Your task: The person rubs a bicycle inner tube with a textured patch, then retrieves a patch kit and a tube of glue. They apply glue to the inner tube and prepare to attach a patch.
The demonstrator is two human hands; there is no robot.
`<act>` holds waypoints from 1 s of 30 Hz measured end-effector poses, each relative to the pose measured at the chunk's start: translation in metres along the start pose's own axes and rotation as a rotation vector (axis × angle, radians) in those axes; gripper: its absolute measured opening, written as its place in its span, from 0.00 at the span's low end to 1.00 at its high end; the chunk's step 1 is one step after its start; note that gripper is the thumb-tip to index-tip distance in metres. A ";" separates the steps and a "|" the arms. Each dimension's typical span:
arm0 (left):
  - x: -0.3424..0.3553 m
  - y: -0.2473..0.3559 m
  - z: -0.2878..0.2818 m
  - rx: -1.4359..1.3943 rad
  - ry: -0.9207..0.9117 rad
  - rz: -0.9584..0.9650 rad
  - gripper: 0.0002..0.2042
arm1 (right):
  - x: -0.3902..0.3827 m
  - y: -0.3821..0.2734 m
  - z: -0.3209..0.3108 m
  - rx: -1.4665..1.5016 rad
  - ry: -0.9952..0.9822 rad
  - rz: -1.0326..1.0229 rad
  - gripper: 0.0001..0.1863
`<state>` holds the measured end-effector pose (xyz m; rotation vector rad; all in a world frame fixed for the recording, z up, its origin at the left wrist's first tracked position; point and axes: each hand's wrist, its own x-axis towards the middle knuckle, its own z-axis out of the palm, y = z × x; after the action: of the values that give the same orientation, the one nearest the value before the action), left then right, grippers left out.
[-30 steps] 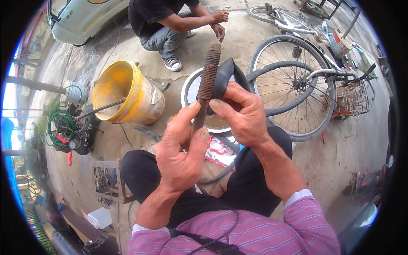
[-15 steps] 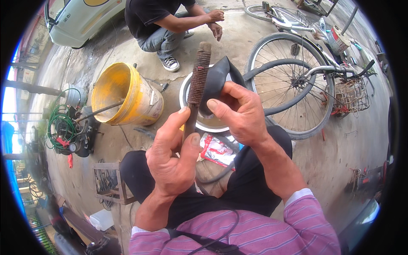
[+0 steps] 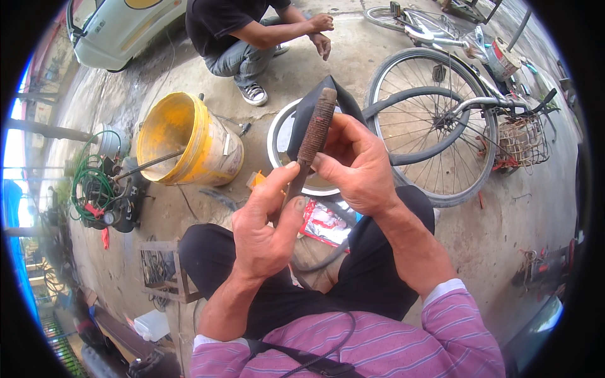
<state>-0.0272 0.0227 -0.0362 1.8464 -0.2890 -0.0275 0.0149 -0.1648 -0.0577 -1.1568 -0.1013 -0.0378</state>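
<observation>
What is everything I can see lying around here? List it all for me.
rasp: one, rusty brown, gripped in both hands
inner tube: one, black, folded behind the rasp
bucket: one, yellow, on its side, left of centre
basin: one, white-rimmed, behind the hands
bicycle: one, upside down, right
basket: one, wire, on the bicycle
compressor with hose: one, dark with green hose, far left
crate: one, grey, by the left knee
crouching person: one, black shirt, top
vehicle: one, pale, top left
left hand: on the rasp's lower end
right hand: around rasp and tube
</observation>
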 end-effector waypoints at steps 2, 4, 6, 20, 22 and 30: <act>0.025 0.007 0.001 0.026 -0.038 0.008 0.23 | -0.003 0.000 0.003 -0.069 -0.014 -0.003 0.28; 0.040 0.018 0.000 0.015 -0.030 0.032 0.23 | -0.003 0.003 -0.002 -0.091 -0.023 -0.011 0.29; 0.033 0.021 -0.003 -0.069 0.004 0.039 0.24 | -0.003 -0.001 -0.002 -0.047 -0.009 -0.027 0.30; 0.000 0.004 0.008 -0.240 0.075 0.021 0.22 | 0.000 -0.009 -0.001 0.084 -0.112 -0.011 0.27; -0.004 -0.003 0.012 -0.130 0.039 0.005 0.22 | -0.003 -0.004 -0.003 0.026 -0.098 -0.002 0.26; 0.007 0.015 -0.005 -0.245 0.090 0.005 0.23 | -0.002 -0.005 0.000 -0.033 -0.057 -0.028 0.24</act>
<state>-0.0220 0.0225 -0.0197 1.5986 -0.2174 0.0226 0.0121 -0.1669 -0.0532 -1.1902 -0.1673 -0.0314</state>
